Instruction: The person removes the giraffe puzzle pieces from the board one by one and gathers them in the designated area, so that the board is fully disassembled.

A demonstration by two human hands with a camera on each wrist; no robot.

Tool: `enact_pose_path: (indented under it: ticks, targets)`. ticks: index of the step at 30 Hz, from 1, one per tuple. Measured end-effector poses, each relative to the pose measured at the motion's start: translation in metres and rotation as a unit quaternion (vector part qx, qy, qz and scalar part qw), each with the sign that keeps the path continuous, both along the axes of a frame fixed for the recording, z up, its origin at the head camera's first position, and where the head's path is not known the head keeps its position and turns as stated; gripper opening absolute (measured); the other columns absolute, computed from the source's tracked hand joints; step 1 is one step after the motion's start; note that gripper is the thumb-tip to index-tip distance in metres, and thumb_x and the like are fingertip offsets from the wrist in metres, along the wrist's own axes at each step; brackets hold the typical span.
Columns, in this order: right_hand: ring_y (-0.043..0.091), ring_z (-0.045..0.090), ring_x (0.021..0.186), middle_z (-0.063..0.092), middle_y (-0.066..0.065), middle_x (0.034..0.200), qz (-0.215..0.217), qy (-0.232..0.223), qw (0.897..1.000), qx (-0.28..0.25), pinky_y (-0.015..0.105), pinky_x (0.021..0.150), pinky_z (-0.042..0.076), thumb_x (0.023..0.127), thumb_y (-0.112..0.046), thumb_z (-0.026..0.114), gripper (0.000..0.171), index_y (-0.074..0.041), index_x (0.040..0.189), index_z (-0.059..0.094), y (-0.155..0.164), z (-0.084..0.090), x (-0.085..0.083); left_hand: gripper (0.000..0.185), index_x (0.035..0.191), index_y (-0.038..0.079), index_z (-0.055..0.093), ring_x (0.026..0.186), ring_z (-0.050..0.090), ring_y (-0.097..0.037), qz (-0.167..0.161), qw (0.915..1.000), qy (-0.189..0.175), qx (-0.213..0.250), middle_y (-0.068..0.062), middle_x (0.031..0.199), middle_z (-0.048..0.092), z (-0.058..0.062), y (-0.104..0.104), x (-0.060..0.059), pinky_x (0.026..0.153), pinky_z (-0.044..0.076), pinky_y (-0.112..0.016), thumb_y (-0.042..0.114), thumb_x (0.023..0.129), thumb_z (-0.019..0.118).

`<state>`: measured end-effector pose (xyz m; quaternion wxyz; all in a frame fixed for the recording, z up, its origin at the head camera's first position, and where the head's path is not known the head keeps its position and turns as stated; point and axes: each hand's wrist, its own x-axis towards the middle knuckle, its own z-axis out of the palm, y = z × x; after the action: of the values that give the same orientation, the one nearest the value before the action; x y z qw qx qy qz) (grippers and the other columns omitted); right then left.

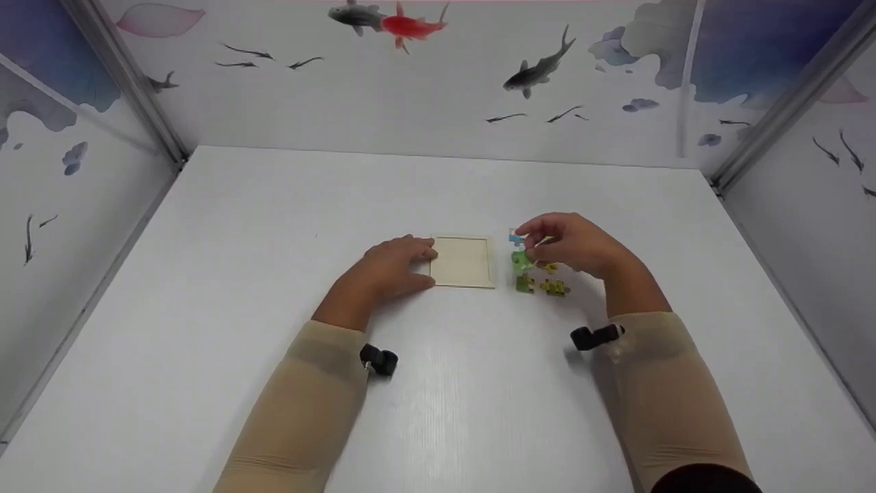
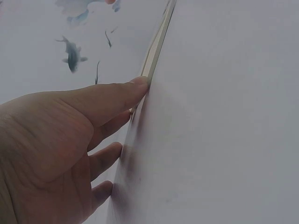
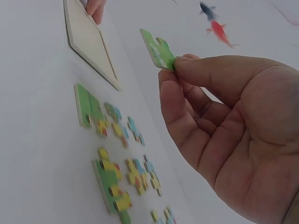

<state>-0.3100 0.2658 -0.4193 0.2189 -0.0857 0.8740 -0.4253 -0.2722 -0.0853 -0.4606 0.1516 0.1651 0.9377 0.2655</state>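
Observation:
A shallow wooden puzzle tray [image 1: 461, 261] with a raised rim lies flat on the table, bare inside. My left hand [image 1: 400, 266] touches its left edge with thumb and fingertips; in the left wrist view the thumb [image 2: 119, 95] lies straight against the tray's rim [image 2: 156, 44]. To the right of the tray, my right hand [image 1: 568, 239] is raised above the loose pieces. Its thumb and index finger pinch a green jigsaw piece [image 3: 156, 50], clearly lifted in the right wrist view. Several loose jigsaw pieces [image 3: 108, 182] in green, yellow and blue lie on the table below.
The white table [image 1: 438, 411] is bounded by a back wall [image 1: 424, 96] and side panels printed with fish and leaves. A yellow-green piece [image 1: 556, 287] and a blue piece [image 1: 516, 239] lie near the right hand. Small black cameras [image 1: 380, 361] sit at both wrists.

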Motion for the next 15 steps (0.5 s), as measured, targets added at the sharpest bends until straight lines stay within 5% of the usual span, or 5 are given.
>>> enact_pose_path:
  ticks: [15]
  targets:
    - [0.024,0.069,0.11,0.069,0.01,0.12,-0.02,-0.04,0.999,0.03,0.024,0.092,0.063,0.097,-0.012,0.077,0.046,-0.02,0.141,0.066,0.079,-0.01,0.009,0.053,0.153,0.024,0.06,0.168,0.023,-0.022,-0.004,1.0,0.0,0.001,0.011,0.173,0.04,0.002,-0.001,0.0,0.137,0.018,-0.053,0.034,0.101,0.07]
